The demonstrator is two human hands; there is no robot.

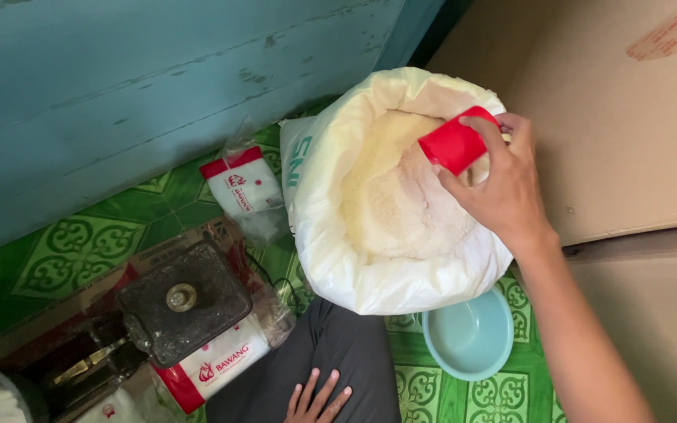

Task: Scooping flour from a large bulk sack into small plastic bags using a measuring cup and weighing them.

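1. Green patterned floor tiles point(80, 251) form the ground, with a blue wooden wall point(158, 70) at 11 o'clock and a cardboard panel point(628, 117) at 2 o'clock.
2. Right hand point(503, 184): fingers closed around a red cup point(452, 145), which is tipped mouth-down into the grain at the 1 o'clock edge of the sack's opening.
3. Left hand point(319, 399): lies open, fingers spread, resting flat on a dark-clothed leg point(315, 352) at 6 o'clock; it holds nothing.
4. White sack point(370, 274): stands open with its rim rolled down; pale rice point(401, 196) fills it nearly to the brim.
5. Judgement on technique: a shallow, level draw through the grain, cup kept well inside the rim, would limit spillage; the unsupported soft rim may sag under the wrist.
6. Light blue bowl point(472, 333): stands empty on the tiles, just beside the sack at 5 o'clock.
7. Periphery: a red-and-white packet point(244, 188) leans at 10 o'clock of the sack; a second such packet point(213, 364) and a dark square lid with a metal knob point(182, 301) lie at 8 o'clock.
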